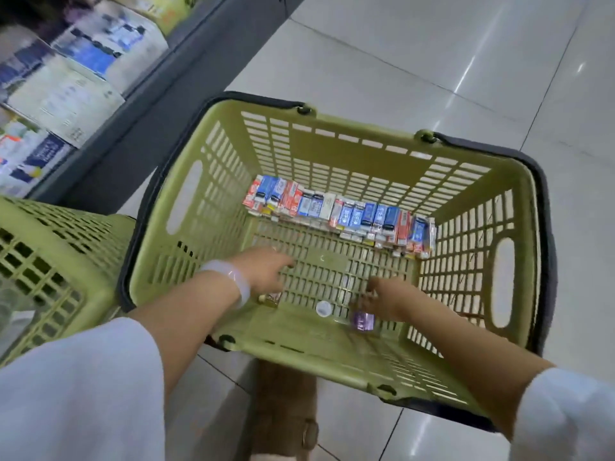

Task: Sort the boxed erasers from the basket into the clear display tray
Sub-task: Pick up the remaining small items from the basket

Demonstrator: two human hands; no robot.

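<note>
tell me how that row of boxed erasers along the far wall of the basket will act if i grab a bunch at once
The boxed erasers look like small stiff cartons, probably light. They sit packed in a row on the green basket floor, so a handful would likely fan apart and drop some. Their printed faces look smooth, possibly slippery.

The basket (pixel 332 154) is matt olive plastic lattice with a dark rim. The boxed erasers (pixel 339 211) along its far edge look like glossy printed card. The floor (pixel 432 61) is polished, reflective tile. The sleeves (pixel 83 387) are soft white cloth; the bangle (pixel 233 277) is smooth, translucent.
</note>
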